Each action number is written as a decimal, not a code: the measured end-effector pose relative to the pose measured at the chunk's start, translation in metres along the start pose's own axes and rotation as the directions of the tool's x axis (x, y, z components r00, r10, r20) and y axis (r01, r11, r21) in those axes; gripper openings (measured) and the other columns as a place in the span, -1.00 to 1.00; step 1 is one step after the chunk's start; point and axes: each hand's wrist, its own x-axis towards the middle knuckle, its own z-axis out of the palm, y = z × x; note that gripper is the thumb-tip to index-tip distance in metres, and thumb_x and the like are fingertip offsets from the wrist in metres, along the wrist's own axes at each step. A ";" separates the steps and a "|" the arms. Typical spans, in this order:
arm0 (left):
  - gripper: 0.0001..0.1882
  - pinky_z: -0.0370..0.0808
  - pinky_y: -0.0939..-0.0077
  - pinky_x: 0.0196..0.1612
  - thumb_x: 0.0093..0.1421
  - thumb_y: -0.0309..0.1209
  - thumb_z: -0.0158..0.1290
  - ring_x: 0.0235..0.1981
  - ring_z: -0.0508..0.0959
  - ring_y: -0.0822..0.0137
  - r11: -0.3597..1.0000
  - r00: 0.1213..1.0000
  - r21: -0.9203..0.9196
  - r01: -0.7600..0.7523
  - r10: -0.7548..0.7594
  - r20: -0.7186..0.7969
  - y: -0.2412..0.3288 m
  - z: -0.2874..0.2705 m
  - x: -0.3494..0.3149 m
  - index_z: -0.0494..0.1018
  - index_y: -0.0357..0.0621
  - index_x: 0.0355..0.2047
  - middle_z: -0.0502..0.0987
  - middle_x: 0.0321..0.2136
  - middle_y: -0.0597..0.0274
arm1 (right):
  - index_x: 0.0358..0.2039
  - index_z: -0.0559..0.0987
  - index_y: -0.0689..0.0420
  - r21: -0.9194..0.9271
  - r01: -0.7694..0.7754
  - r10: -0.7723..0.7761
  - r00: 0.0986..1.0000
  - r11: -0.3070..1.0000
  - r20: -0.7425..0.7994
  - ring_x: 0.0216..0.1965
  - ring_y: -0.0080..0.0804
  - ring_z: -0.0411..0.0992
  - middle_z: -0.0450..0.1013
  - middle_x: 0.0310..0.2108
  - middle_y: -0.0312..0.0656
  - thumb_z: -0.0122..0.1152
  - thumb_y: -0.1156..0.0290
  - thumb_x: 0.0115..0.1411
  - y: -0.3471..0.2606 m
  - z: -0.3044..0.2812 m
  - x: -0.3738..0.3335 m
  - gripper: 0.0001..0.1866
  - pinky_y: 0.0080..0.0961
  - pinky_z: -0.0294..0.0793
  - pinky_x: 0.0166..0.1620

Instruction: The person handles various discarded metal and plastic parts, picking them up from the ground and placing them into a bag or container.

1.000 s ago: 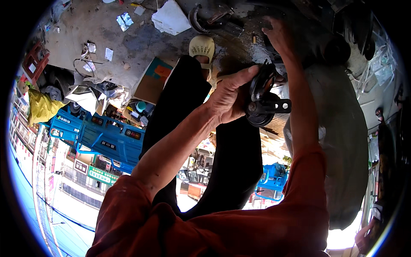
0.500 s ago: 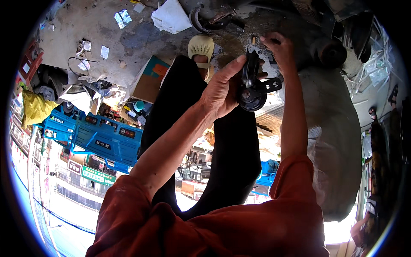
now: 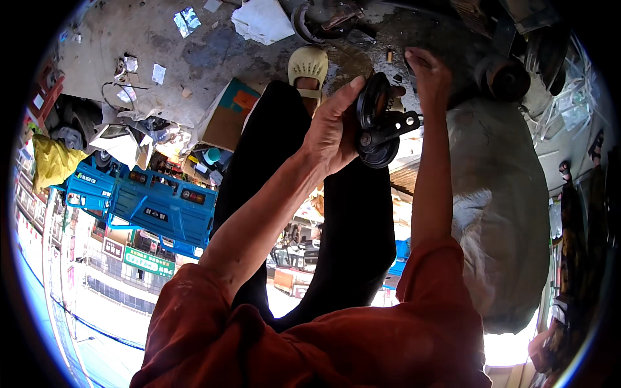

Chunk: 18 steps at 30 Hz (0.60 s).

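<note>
My left hand (image 3: 331, 132) is closed round a black part with two round discs (image 3: 374, 102) and a flat bracket (image 3: 398, 127) with holes in it. The part is held up in front of my knees, its bracket pointing right. Most of my left fingers are hidden behind the discs. To the right of it and apart from it, my right hand (image 3: 430, 77) is raised with its fingertips drawn together. Something dark shows at those fingertips, too small to make out. A small tan cylinder (image 3: 389, 55) lies on the ground just left of my right hand.
A large pale sack (image 3: 498, 213) stands by my right arm. Curved metal pieces (image 3: 323, 22) and a white sheet (image 3: 262, 21) lie on the ground ahead. A round rusty part (image 3: 508, 79) is at right. At left are a cardboard box (image 3: 223, 119) and a blue truck (image 3: 155, 207).
My left hand has turned the black part so that its upper disc shows more of its face. My right hand has moved slightly right, and its fingers now point more upward.
</note>
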 end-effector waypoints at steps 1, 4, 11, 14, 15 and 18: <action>-0.53 0.48 0.48 -0.19 0.02 -0.07 0.05 -0.33 0.48 0.41 0.999 0.999 0.005 0.034 -0.034 0.022 -0.003 -0.002 0.000 0.36 -0.20 -0.22 0.44 -0.36 0.25 | -0.28 0.51 0.25 -0.126 0.056 -0.058 0.998 0.990 -0.011 -0.31 -0.36 0.44 0.43 -0.29 -0.02 0.23 0.33 -0.05 0.030 0.019 0.017 -0.67 -0.49 0.40 -0.21; -0.45 0.43 0.24 -0.09 0.01 -0.06 0.05 -0.17 0.46 0.27 0.996 0.995 0.063 0.069 -0.074 0.070 0.000 -0.007 -0.006 0.31 -0.21 -0.12 0.43 -0.21 0.10 | -0.09 0.32 0.17 -0.710 0.415 -0.534 0.843 0.568 0.065 -0.12 -0.05 0.25 0.29 -0.21 -0.04 0.31 0.29 -0.17 0.060 0.083 0.030 -0.40 -0.19 0.28 -0.15; -0.44 0.44 0.25 -0.11 0.02 -0.03 0.03 -0.18 0.47 0.27 0.998 0.993 0.033 0.060 -0.063 0.101 0.004 -0.008 -0.005 0.30 -0.18 -0.10 0.44 -0.22 0.10 | -0.19 0.30 0.15 -0.848 0.308 -0.453 0.887 0.432 0.092 -0.14 -0.03 0.21 0.25 -0.22 -0.07 0.33 0.25 -0.26 0.074 0.101 0.045 -0.40 -0.10 0.23 -0.15; -0.44 0.45 0.26 -0.11 0.02 -0.02 0.02 -0.19 0.47 0.26 0.997 0.998 0.068 0.028 -0.032 0.056 0.004 -0.003 -0.010 0.29 -0.16 -0.09 0.43 -0.20 0.08 | -0.27 0.36 0.16 -0.822 0.243 -0.388 0.921 0.515 0.029 -0.16 -0.11 0.25 0.28 -0.28 -0.08 0.30 0.23 -0.23 0.068 0.080 0.022 -0.49 -0.12 0.22 -0.16; -0.44 0.44 0.28 -0.11 0.02 -0.02 0.03 -0.19 0.47 0.26 0.997 0.997 0.060 0.046 -0.049 0.053 0.003 -0.002 -0.010 0.29 -0.16 -0.09 0.42 -0.19 0.08 | -0.23 0.38 0.16 -0.810 0.245 -0.437 0.899 0.533 -0.016 -0.09 -0.06 0.20 0.24 -0.17 -0.02 0.35 0.19 -0.27 0.066 0.063 0.010 -0.42 -0.09 0.21 -0.13; -0.44 0.44 0.29 -0.11 0.02 -0.03 0.04 -0.20 0.47 0.25 0.998 0.999 0.048 0.042 -0.043 0.026 0.000 -0.008 -0.010 0.29 -0.16 -0.09 0.42 -0.18 0.05 | -0.16 0.42 0.03 -0.834 0.097 -0.379 0.915 0.544 -0.141 -0.01 0.03 0.07 0.06 0.04 -0.02 0.39 0.22 -0.30 0.037 0.017 -0.023 -0.39 -0.02 0.10 -0.06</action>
